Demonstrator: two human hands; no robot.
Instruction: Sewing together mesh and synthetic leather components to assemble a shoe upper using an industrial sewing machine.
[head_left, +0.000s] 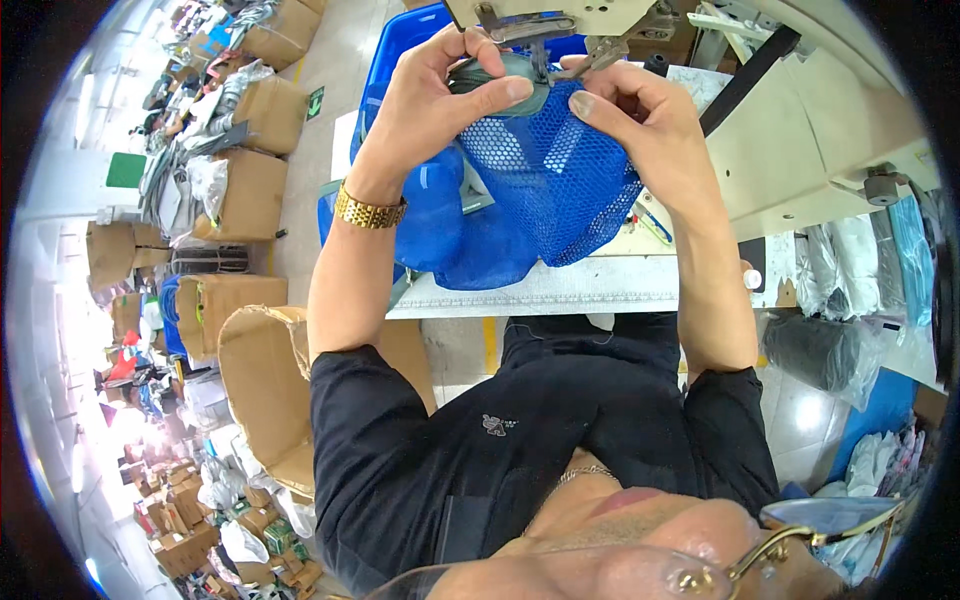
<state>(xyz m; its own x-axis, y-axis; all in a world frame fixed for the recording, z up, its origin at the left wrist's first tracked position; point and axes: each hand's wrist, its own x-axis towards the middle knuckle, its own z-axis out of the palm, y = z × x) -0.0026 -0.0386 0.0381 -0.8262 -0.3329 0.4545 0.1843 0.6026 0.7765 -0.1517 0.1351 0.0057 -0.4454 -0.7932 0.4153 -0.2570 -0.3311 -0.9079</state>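
Near the top of the head view, my left hand (430,105) has thumb and fingers closed on a dark green, translucent piece (530,100) beside the presser foot (541,62) of a sewing machine (820,130). My right hand (650,140) pinches blue mesh fabric (540,200) just right of the needle area, against the green piece. The mesh hangs over the table's edge area. Smooth blue fabric (430,235) lies beneath and left of it. The needle point is too small to make out.
A blue bin (385,55) stands behind the work. The white table (580,298) has a ruler along its front edge and a small tool (655,228) on top. An open cardboard box (255,390) is at my left; piled boxes line the left side; bagged goods (815,355) sit right.
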